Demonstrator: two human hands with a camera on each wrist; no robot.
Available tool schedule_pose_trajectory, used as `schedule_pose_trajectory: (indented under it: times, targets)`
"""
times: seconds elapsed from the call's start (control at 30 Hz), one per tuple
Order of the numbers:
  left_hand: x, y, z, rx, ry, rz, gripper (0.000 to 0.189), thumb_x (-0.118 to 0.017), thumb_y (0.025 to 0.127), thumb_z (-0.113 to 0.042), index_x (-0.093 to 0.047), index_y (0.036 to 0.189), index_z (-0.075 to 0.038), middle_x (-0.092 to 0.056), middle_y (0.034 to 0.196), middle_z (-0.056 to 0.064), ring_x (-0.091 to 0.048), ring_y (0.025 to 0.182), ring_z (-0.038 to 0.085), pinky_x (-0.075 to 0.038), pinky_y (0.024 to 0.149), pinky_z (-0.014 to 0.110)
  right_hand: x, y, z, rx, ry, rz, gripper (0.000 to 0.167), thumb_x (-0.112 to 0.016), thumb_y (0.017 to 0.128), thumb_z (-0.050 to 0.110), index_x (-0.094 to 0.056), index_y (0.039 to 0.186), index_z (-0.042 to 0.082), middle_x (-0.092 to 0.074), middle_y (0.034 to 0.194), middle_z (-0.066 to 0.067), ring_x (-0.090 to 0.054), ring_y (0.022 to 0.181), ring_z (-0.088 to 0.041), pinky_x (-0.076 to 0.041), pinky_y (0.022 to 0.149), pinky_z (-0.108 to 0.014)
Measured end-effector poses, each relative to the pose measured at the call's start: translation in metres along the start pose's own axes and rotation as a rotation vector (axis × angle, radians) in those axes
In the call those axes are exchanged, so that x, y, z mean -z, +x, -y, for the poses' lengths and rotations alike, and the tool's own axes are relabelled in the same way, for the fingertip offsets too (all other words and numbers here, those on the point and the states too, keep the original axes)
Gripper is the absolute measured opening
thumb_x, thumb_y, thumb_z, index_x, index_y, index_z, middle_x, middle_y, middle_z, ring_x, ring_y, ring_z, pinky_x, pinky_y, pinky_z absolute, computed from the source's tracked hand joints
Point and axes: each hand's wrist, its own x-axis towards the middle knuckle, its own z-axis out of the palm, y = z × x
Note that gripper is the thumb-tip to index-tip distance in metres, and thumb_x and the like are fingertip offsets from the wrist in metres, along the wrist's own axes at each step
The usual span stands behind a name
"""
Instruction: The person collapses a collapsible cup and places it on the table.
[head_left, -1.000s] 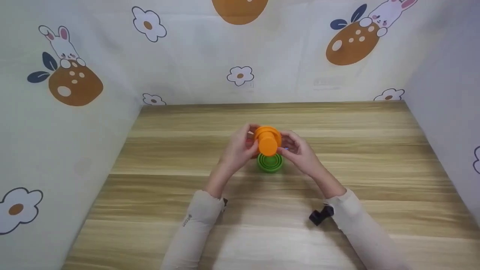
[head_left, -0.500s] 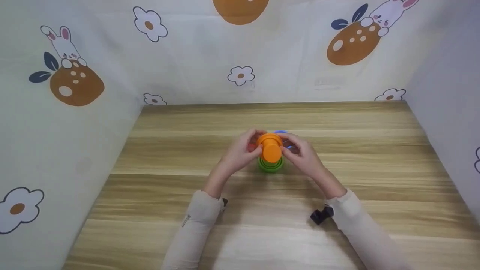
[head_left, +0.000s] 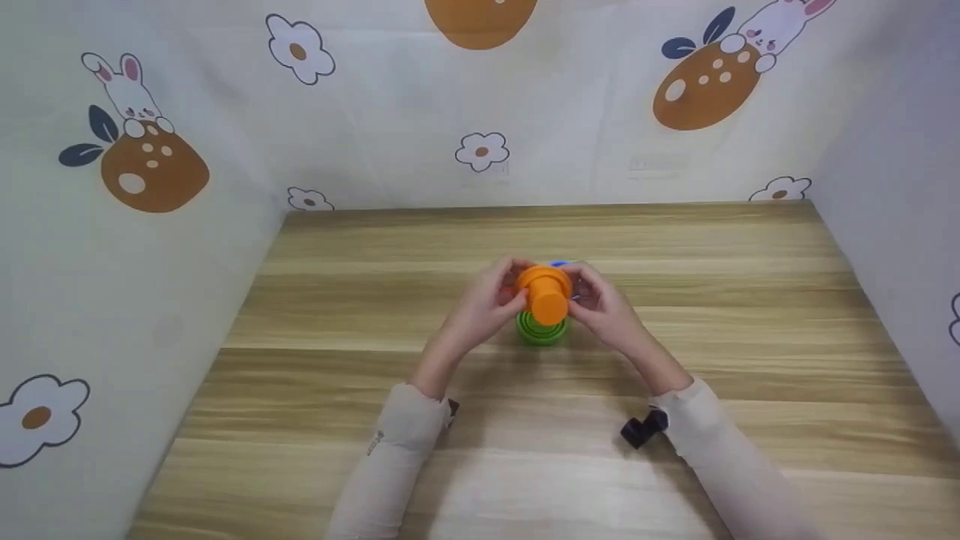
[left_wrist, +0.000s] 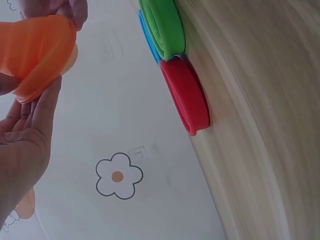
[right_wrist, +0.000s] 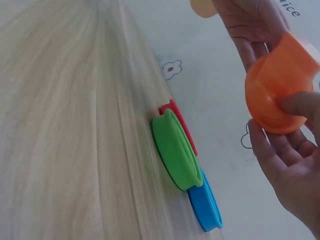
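Both hands hold an orange collapsible silicone cup (head_left: 550,306) in the air, its folds pulled out and its narrow end facing the head camera. The left hand (head_left: 484,306) pinches the wide rim from the left, thumb on the near side. On the opposite side, the right hand (head_left: 606,313) pinches it with thumb and fingers. Below the cup, a green collapsed cup (head_left: 541,335) lies flat on the table, partly covered in the head view. A red collapsed cup (left_wrist: 186,95) and a blue one (right_wrist: 205,207) lie beside the green one, mostly hidden by the hands from above.
The wood-grain table (head_left: 360,420) meets a pale printed backdrop (head_left: 390,112) at the back and sides. A black wrist-camera mount (head_left: 643,429) sticks out from the right sleeve.
The hands and orange cup have moved slightly right and toward the person, covering more of the green cup. The blue cup's edge now shows behind. Both hands keep their grip.
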Motion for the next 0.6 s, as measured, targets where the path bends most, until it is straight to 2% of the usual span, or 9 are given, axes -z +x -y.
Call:
schedule_pose_trajectory:
  times: [0.13, 0.23, 0.3, 0.5, 0.6]
  targets:
    - [-0.004, 0.000, -0.001, -0.035, 0.079, -0.004, 0.033, -0.059, 0.097, -0.003, -0.052, 0.129, -0.005, -0.062, 0.128, 0.010, -0.062, 0.115, 0.021, -0.055, 0.098, 0.027, -0.002, -0.001, 0.001, 0.000, -0.221, -0.117, 0.033, -0.062, 0.091, -0.007, -0.060, 0.124, -0.003, -0.064, 0.121, -0.015, -0.067, 0.102, -0.022, -0.057, 0.090, -0.024]
    - [-0.004, 0.000, -0.001, -0.056, 0.132, -0.006, 0.034, -0.060, 0.095, -0.002, -0.053, 0.129, -0.005, -0.062, 0.125, 0.011, -0.061, 0.112, 0.020, -0.056, 0.096, 0.027, -0.001, -0.001, 0.001, -0.006, -0.252, -0.113, 0.033, -0.057, 0.093, -0.007, -0.061, 0.124, 0.000, -0.066, 0.122, -0.017, -0.067, 0.104, -0.024, -0.057, 0.091, -0.023]
    - [-0.003, -0.001, 0.000, -0.052, 0.145, -0.004, 0.034, -0.061, 0.095, -0.002, -0.053, 0.128, -0.005, -0.062, 0.124, 0.010, -0.061, 0.111, 0.020, -0.056, 0.096, 0.027, 0.002, -0.002, 0.001, -0.007, -0.178, -0.057, 0.032, -0.057, 0.094, -0.006, -0.059, 0.126, -0.002, -0.066, 0.121, -0.012, -0.067, 0.105, -0.020, -0.056, 0.090, -0.022]
    - [-0.003, -0.001, 0.000, -0.010, 0.132, 0.017, 0.034, -0.061, 0.096, -0.004, -0.054, 0.129, -0.008, -0.062, 0.125, 0.008, -0.060, 0.114, 0.019, -0.056, 0.096, 0.028, 0.016, -0.005, 0.005, -0.038, 0.146, 0.178, 0.041, -0.054, 0.099, 0.001, -0.045, 0.137, -0.009, -0.062, 0.125, 0.006, -0.062, 0.108, -0.008, -0.056, 0.092, -0.021]
    - [-0.002, 0.000, 0.000, -0.007, 0.113, 0.028, 0.034, -0.060, 0.096, -0.004, -0.053, 0.129, -0.006, -0.061, 0.127, 0.010, -0.060, 0.115, 0.020, -0.056, 0.098, 0.029, 0.021, -0.005, 0.009, -0.083, 0.210, 0.225, 0.043, -0.055, 0.098, 0.004, -0.047, 0.139, -0.004, -0.064, 0.124, 0.007, -0.063, 0.108, -0.009, -0.056, 0.093, -0.024]
